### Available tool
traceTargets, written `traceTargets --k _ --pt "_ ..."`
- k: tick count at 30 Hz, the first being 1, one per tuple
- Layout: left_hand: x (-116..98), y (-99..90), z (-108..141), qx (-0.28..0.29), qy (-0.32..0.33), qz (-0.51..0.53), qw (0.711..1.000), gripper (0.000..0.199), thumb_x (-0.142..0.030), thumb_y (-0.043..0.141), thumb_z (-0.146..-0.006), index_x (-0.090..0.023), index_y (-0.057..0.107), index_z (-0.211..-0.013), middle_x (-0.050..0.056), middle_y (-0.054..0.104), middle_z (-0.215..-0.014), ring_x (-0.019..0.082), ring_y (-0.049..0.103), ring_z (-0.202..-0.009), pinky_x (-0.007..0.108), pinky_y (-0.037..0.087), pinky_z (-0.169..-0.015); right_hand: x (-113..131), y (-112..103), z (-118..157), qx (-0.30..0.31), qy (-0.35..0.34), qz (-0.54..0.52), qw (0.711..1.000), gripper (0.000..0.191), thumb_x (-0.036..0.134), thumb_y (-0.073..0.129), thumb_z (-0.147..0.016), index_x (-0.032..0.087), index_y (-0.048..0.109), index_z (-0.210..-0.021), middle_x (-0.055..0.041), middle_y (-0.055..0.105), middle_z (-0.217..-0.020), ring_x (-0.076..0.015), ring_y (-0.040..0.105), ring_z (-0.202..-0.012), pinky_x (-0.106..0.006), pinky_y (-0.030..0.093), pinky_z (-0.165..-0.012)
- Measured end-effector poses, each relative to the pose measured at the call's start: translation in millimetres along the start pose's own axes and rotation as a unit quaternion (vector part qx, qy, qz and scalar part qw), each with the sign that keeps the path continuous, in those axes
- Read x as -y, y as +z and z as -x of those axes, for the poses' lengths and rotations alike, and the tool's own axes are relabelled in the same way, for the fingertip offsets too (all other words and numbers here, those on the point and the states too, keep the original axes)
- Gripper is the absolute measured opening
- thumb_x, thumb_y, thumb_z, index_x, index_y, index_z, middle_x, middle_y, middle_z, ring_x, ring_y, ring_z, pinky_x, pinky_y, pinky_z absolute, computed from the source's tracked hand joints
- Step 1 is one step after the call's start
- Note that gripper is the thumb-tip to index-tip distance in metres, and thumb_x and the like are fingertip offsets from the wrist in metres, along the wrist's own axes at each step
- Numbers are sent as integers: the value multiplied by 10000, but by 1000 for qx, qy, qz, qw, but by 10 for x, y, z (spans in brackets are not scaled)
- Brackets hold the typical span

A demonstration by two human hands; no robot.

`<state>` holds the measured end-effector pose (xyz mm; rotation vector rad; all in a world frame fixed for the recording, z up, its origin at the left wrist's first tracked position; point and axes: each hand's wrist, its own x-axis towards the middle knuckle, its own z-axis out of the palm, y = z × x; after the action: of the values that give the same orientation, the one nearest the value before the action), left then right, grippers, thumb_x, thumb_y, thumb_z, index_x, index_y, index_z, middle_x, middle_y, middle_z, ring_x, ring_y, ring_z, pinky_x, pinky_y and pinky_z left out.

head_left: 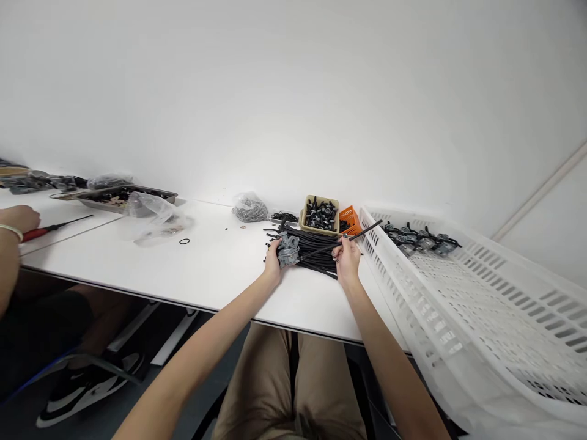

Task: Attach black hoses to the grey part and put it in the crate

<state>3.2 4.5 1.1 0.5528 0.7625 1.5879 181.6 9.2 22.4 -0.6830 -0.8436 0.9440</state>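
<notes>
- left hand [274, 255] clasps grey metal part [288, 249] near bench [215, 269] front edge, over the tube pile [316, 253]
- right hand [347, 255] pinches black tube [355, 237]
- tube's long axis runs from the part up-right toward white crate [481, 305]; right hand nearer its free end

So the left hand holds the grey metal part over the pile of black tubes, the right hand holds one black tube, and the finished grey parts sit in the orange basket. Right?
Not quite. The head view shows the finished grey parts lying in the white crate, not the orange basket. The rest stands: left hand holds the grey metal part over the black tubes, right hand holds one black tube.
</notes>
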Motion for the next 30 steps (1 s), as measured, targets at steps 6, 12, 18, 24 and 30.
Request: traceTargets --k 6,12,18,24,30 --pt "-22 10 22 8 -5 5 1000 253 -384 551 -770 -167 595 -894 26 639 -682 144 617 -572 218 482 -470 -31 -44 -18 -17 19 -7 1000 245 386 581 -780 213 435 -684 105 405 -385 -58 358 -342 -191 290 -393" --pt "-14 5 18 10 -11 -3 1000 284 -403 527 -775 -161 606 -901 41 654 -726 146 613 -558 243 485 -474 -43 -76 -27 -9 7 47 999 274 435 545 -798 221 419 -684 102 398 -388 -69 376 -348 -196 300 -389" --pt "36 -1 -4 -6 12 -1 1000 230 -392 587 -736 -193 588 -852 0 620 -679 134 590 -550 237 481 -501 -161 28 160 145 38 168 974 289 482 562 -779 224 451 -712 64 504 -447 -92 442 -380 -211 336 -410" --pt "123 -68 -97 -1 66 -7 998 225 -388 640 -693 -185 599 -782 4 641 -746 137 595 -649 234 483 -570 -315 86 359 294 -18 360 885 434 512 463 -841 216 397 -531 35 450 -441 -107 415 -445 -248 310 -485" --pt "181 -86 -125 -5 98 -4 995 210 -381 640 -696 -183 621 -764 -8 644 -766 138 603 -707 236 476 -644 -377 97 420 296 19 324 898 513 613 400 -835 228 351 -500 34 373 -430 -105 327 -437 -272 268 -489"
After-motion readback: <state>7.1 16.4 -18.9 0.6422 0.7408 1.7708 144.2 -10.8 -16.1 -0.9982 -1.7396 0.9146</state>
